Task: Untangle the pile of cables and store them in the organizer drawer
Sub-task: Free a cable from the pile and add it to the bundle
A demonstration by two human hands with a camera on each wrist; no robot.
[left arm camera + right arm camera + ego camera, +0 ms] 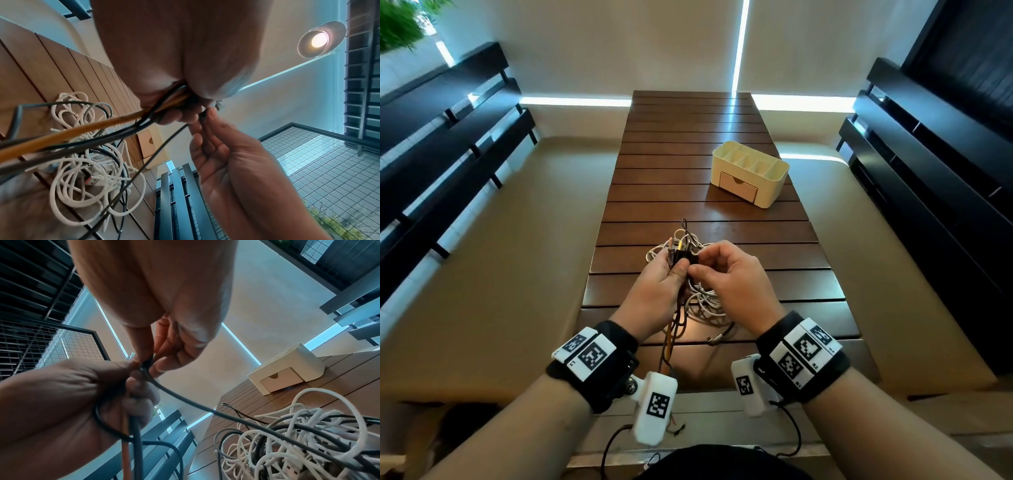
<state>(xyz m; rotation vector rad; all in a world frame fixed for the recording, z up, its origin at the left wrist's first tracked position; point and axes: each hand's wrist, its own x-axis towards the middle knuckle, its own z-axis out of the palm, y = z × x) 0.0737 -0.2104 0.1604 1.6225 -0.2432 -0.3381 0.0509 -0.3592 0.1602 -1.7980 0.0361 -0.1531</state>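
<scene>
Above the table, my left hand (675, 266) grips a bundle of cable ends: an orange cable (82, 132) and several dark ones. Close beside it, my right hand (698, 266) pinches the plug of a thin black cable (185, 400) between thumb and fingers; that cable runs down into the pile. The tangled pile of white and dark cables (703, 303) lies on the slatted wooden table (688, 164) under both hands. The cream organizer (774, 164) stands farther back on the right, its small drawer (739, 187) closed.
The held cables hang down over the table's near edge (671, 346). A loose cable end with a metal plug (717, 339) lies near that edge. Dark slatted benches (448, 137) run along both sides of the table, with beige floor between.
</scene>
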